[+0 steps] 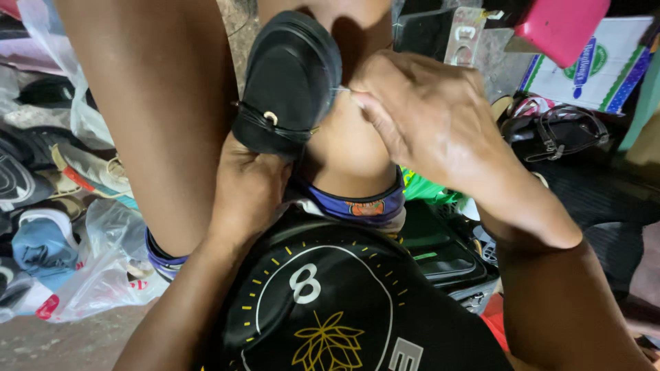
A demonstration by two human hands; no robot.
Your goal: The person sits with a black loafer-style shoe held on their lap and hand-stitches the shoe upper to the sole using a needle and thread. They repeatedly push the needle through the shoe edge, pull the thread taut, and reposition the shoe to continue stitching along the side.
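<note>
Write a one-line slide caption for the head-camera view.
Left hand grips a black loafer propped at the knees while right hand pinches at its edge, beside piled shoes.

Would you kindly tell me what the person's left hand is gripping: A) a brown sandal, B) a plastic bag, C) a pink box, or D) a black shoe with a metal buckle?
D: the left hand grips the black shoe from below, at its buckled end.

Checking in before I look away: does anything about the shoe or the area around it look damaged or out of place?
No damage shows on the black shoe, gripped by the left hand while the right hand pinches at its edge. Around it, shoes in plastic bags lie heaped untidily.
</note>
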